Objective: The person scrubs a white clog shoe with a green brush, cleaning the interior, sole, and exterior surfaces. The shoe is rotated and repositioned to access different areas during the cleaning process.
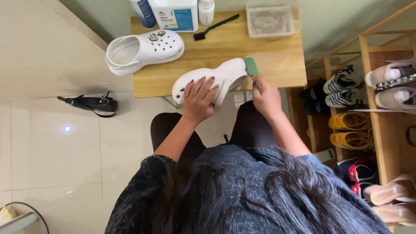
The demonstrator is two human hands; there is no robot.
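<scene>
On the far left, a black strap [89, 104] lies on the pale tiled floor [52, 143], well apart from everything in hand. Next comes a small wooden table [277, 60]. At its left end sits a white clog [143, 51] with little charms on its top, untouched. Behind it, along the back edge, stand a blue bottle [143, 13], a large white jug [174, 14] and a small white bottle [206, 11], then a black brush [215, 27] lying flat, then a clear plastic tub [269, 20].

The thing being worked on is a second white clog [225, 77], at the near edge of the table, straight ahead of the person and partly overhanging towards the lap. Its long axis runs from lower left up to upper right, with the perforated toe end at the lower left.

The left hand [199, 100] is spread flat over that toe end, fingers apart and pressing down on the top, steadying the clog rather than wrapping round it. The right hand [265, 97] is closed on the lower part of a green sponge [251, 66], whose upper end touches the clog's upper right end. The two hands are apart, one at each end of the clog, and the left one covers more of it.

On the far right a wooden shoe rack [385, 130] holds several pairs of shoes.
</scene>
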